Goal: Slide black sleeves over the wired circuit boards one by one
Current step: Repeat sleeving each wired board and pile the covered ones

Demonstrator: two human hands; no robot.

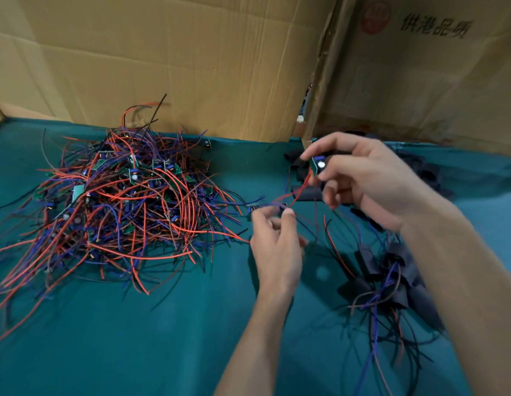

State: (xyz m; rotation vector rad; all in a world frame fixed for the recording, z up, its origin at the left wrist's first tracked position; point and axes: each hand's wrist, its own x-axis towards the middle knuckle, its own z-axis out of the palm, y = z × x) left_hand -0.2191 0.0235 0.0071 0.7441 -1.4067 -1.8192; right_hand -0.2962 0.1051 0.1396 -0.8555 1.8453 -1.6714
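My right hand (pixel 371 178) holds a small circuit board (pixel 318 164) between thumb and fingers, above the green cloth. Its red and blue wires (pixel 291 200) run down and left to my left hand (pixel 277 241), which pinches them at the fingertips. A big tangled heap of wired boards (pixel 119 201) lies on the left. Loose black sleeves (pixel 304 192) lie behind and under my right hand. Several boards with black sleeves on them (pixel 391 281) are piled at the right, under my right forearm.
A green cloth (pixel 177 338) covers the table. Cardboard walls (pixel 191 61) stand along the back, with a gap near the middle. More black sleeves (pixel 425 170) lie at the far right by the cardboard.
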